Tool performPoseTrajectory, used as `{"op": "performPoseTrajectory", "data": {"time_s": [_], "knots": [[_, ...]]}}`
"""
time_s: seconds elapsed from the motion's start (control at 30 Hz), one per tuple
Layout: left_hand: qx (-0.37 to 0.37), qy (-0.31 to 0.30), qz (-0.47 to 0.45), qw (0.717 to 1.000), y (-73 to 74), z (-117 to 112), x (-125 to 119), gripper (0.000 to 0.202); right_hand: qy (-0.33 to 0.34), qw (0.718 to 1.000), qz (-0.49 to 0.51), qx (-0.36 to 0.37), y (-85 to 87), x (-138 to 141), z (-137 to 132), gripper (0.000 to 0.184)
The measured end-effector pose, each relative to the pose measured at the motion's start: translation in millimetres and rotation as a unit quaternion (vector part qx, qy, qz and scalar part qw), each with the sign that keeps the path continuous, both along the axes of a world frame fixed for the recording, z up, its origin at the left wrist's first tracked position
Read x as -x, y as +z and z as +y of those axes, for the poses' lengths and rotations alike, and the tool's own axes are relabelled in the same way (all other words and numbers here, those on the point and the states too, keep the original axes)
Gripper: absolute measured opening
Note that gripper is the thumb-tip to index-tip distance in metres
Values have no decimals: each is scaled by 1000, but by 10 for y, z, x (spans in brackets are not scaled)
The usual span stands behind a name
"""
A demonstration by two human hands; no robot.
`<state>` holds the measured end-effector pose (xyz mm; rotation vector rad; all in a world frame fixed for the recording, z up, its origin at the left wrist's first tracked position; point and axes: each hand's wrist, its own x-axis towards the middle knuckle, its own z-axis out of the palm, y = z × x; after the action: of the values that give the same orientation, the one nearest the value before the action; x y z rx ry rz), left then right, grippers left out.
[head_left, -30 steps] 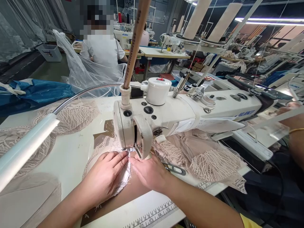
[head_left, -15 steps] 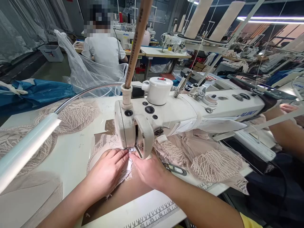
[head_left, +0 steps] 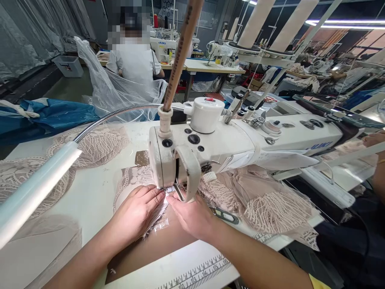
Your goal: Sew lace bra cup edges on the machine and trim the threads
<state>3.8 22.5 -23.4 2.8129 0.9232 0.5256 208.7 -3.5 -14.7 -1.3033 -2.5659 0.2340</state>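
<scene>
A white sewing machine [head_left: 228,146] stands across the white table [head_left: 93,192]. Under its presser foot [head_left: 170,189] lies a piece of beige lace fabric [head_left: 132,178]. My left hand [head_left: 136,214] lies flat on the lace just left of the foot, fingers stretched toward the needle. My right hand [head_left: 192,214] rests on the fabric just right of the foot, its fingertips pressed together at the seam edge beside the left fingertips. A heap of beige lace and pleated fabric [head_left: 264,204] lies under the machine arm to the right.
A lamp on a flexible metal neck [head_left: 39,184] reaches over the left. More lace [head_left: 90,146] lies at the back left. A ruler strip [head_left: 195,275] runs along the front edge. Small scissors [head_left: 225,216] lie by my right wrist. A person in white [head_left: 135,60] sits ahead; another person's arm [head_left: 375,160] is at the right.
The lace has fed further back under the presser foot, and both my hands have followed it slightly forward. The arm at the right has shifted.
</scene>
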Motion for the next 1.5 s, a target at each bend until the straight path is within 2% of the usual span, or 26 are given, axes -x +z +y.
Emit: {"op": "performPoseTrajectory", "data": {"time_s": [0.27,0.4,0.63,0.9,1.2,1.4,1.5], "knots": [[-7,39,32,999,-6,28,43,25,-13,1000,0,-9,-46,19,26,40],[-5,53,47,997,41,-22,39,25,-32,999,14,-23,-98,8,40,35],[2,16,42,999,124,-144,26,30,-53,998,25,-25,-92,5,36,27],[-41,-36,41,998,122,-85,50,27,2,1000,19,-3,-15,15,-10,32],[-34,16,63,997,78,-128,-32,25,-32,999,-7,-14,-34,66,17,28],[0,5,40,999,97,-135,-25,29,-42,999,-1,-15,-51,70,4,34],[2,25,43,999,92,-134,-20,26,-44,999,5,-16,-57,76,3,34]]}}
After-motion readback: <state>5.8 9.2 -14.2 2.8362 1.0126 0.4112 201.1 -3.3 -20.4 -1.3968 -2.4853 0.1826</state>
